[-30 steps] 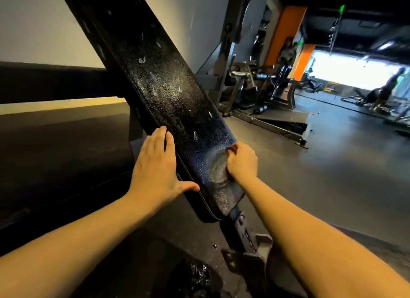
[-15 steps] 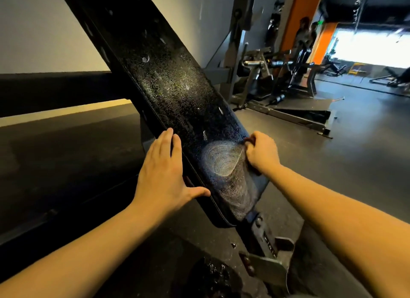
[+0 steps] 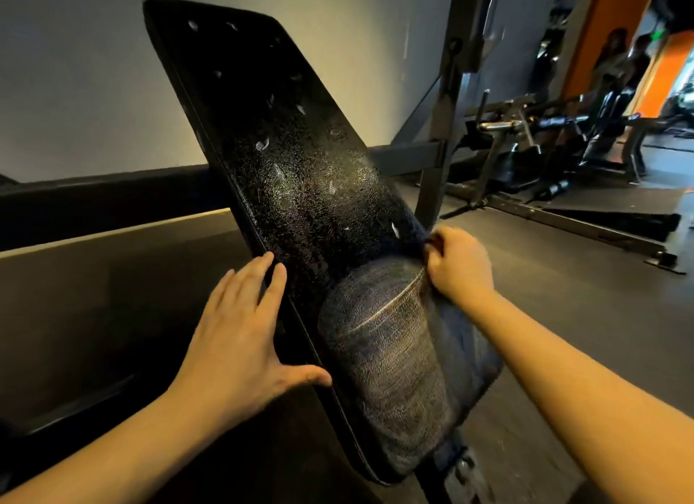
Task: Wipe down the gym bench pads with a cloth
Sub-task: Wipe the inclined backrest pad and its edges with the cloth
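Observation:
A long black bench back pad [image 3: 285, 173] tilts up and away from me, speckled with droplets and worn spots. Its lower part carries pale curved wipe streaks. My left hand [image 3: 240, 338] lies flat with straight fingers against the pad's left edge, thumb spread below. My right hand [image 3: 460, 265] is curled at the pad's right edge, gripping a dark cloth [image 3: 413, 233] that blurs against the pad surface. Most of the cloth is hidden under the fingers.
The bench's metal hinge bracket [image 3: 462, 473] shows below the pad. A grey upright frame [image 3: 447, 101] stands behind the pad's right side. More gym machines [image 3: 563, 143] and people stand at the far right. Dark rubber floor [image 3: 582, 315] lies to the right, a low dark ledge to the left.
My right hand has slid with the cloth up along the pad's right edge, and the streaked patch has grown longer. The left hand has stayed on the left edge. The view has tilted up.

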`<state>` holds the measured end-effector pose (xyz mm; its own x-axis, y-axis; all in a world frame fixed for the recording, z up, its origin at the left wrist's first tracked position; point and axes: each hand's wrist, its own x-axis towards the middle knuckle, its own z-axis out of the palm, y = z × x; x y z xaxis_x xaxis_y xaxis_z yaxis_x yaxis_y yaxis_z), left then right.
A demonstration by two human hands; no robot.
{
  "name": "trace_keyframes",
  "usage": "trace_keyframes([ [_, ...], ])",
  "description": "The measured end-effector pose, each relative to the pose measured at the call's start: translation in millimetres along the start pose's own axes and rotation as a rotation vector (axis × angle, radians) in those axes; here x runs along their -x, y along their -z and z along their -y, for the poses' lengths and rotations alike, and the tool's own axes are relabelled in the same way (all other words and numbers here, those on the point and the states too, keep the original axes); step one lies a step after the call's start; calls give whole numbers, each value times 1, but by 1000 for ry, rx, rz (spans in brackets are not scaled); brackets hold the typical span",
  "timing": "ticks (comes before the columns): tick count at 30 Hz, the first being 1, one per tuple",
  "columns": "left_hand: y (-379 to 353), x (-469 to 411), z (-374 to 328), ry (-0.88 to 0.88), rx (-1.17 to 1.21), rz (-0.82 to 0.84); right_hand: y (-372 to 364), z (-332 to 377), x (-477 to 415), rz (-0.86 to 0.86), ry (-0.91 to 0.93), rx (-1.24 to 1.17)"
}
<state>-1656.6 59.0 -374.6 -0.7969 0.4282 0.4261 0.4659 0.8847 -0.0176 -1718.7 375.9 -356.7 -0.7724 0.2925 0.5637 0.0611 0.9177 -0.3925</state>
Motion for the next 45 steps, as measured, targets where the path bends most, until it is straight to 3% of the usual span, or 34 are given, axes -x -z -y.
trace_keyframes([
  [2,6,2,-1,11,2,12,-8,42,-15,-42,1,-63],
  [5,13,1,-1,5,6,13,-11,101,43,33,304,-160],
  [7,16,-1,0,-11,-5,13,1,96,99,157,561,-196],
  [9,18,-6,1,-19,-12,23,12,58,124,220,657,-198],
  [12,17,-8,2,-20,11,12,10,10,85,76,421,-112],
  [14,14,-6,2,-29,37,9,2,10,29,-16,124,-56],
  [16,13,-7,4,-29,61,0,-7,33,-14,-69,-29,-55],
  [18,11,-6,6,-34,76,-6,-15,76,-22,-103,-3,-81],
  [21,8,-7,10,-43,76,-20,-17,130,41,-37,286,-199],
  [23,6,-7,11,-49,78,-23,-5,121,100,89,485,-278],
  [25,4,-7,11,-56,89,-32,6,73,132,148,526,-253],
  [29,4,-6,9,-48,130,-36,14,-19,92,-21,52,-5],
  [31,4,-5,7,-47,131,-38,9,-21,52,-56,-151,17],
  [33,6,-5,7,-40,133,-21,0,7,27,-98,-217,13],
  [35,6,-6,7,-30,141,-24,-7,52,33,-102,-115,-61],
  [37,5,-6,8,-31,133,-32,-6,88,77,-12,183,-171],
  [39,5,-6,8,-29,138,-40,4,81,129,148,455,-257],
  [40,6,-6,7,-27,147,-36,10,60,141,180,504,-251],
  [42,7,-6,5,-22,159,-20,16,8,129,71,351,-125],
  [45,7,-5,4,-22,161,-22,10,-33,67,-69,-115,41],
])
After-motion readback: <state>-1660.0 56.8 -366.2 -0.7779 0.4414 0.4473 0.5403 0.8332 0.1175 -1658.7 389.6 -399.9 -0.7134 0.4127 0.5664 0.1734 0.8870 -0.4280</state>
